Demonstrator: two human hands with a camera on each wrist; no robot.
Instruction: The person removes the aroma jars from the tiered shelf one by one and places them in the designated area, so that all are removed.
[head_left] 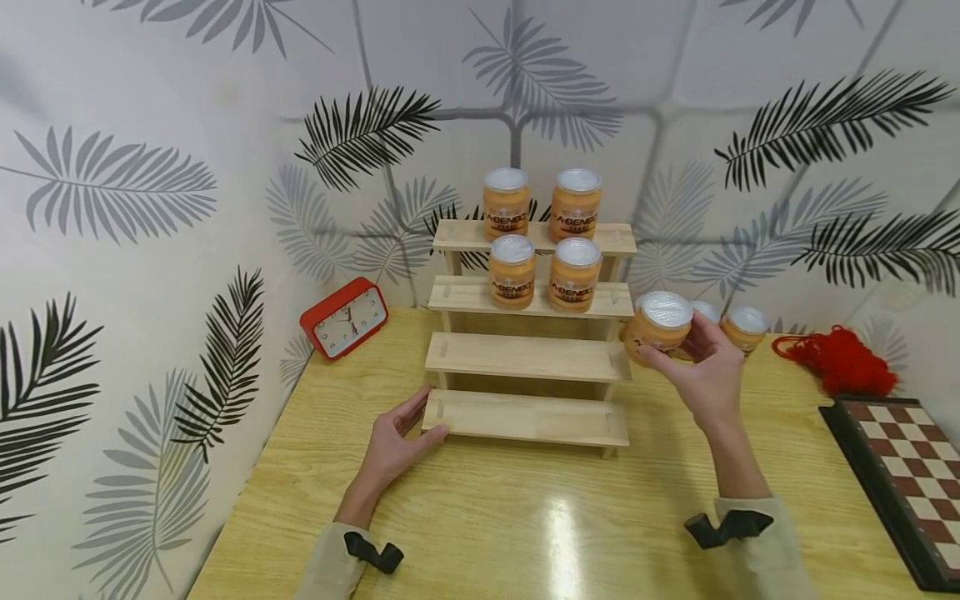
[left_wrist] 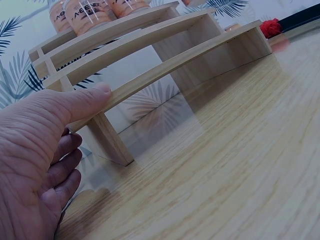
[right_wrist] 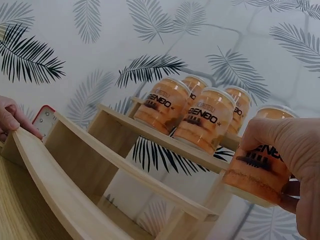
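Observation:
A four-step wooden display stand (head_left: 525,417) stands on the table. My left hand (head_left: 395,440) grips the left end of its lowest step, with the thumb (left_wrist: 90,102) at the front edge. In my right hand (head_left: 711,379) is an orange jar (right_wrist: 257,175) with a silver lid, held upright off the table just right of the stand. Two matching jars stand on the top step, a left one (head_left: 506,204) and a right one (head_left: 575,206). Another pair, a left jar (head_left: 512,272) and a right jar (head_left: 574,276), stands on the second step. The two lower steps are bare.
Behind my right hand are more jars, one (head_left: 744,331) at the right and one (head_left: 705,311) mostly hidden. A red alarm clock (head_left: 345,318) is left of the stand. A red tasselled cord (head_left: 843,358) and a checkered board (head_left: 911,467) lie at the right.

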